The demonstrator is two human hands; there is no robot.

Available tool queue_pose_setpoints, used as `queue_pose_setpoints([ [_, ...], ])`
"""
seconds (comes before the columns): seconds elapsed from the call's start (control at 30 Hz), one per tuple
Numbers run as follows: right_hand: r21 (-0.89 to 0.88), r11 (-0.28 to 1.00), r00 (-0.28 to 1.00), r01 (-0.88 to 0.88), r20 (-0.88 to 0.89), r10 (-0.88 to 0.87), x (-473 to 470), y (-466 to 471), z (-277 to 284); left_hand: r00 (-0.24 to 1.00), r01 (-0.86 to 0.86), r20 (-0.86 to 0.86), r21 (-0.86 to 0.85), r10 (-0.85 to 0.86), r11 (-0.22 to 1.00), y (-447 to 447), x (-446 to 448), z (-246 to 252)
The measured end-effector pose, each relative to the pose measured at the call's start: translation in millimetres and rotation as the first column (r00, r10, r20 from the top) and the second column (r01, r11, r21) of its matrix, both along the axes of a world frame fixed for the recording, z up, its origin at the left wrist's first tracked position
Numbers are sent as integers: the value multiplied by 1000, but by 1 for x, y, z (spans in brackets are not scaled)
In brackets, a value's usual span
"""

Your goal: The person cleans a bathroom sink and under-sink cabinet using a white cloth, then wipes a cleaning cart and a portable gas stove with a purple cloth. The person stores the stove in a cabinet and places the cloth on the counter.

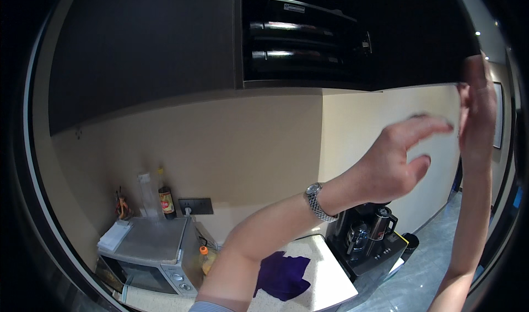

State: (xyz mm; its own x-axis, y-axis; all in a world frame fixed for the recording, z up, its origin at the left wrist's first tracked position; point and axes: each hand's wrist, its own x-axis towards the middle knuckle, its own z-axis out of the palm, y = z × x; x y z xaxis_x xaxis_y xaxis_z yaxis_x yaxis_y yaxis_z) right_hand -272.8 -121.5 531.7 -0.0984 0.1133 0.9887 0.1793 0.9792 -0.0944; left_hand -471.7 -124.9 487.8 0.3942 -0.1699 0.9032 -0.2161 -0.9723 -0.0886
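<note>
High on the right, my right hand (477,105) is at the outer edge of a dark cabinet door (417,39), its fingers around that edge and partly blurred. The door stands swung out from a wall cabinet. Below it, my left hand (392,163) is raised in the air with thumb and fingers apart, holding nothing. A metal-band wristwatch (317,200) circles my left wrist. Inside the cabinet sits a glossy black unit (297,41) with two horizontal cylinders and a small label.
Below on the left is a microwave oven (165,246), with a sauce bottle (166,202) on top. A purple cloth (285,275) lies on the pale countertop (326,266). To its right, a black drinks appliance (368,258) bears a glass pot (358,235) and a kettle (380,225).
</note>
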Motion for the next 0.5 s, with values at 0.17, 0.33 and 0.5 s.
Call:
queue_pose_setpoints([
  [0.17,27,977,839,212,-517,-168,60,53,-4,732,-666,-29,182,681,724,33,-63,18],
  [0.33,109,946,886,306,-397,-240,97,75,-8,152,-956,491,295,858,0,64,-122,121],
  [0.5,167,826,827,539,-289,-482,114,77,-14,-414,-644,654,281,633,-712,91,-130,221],
])
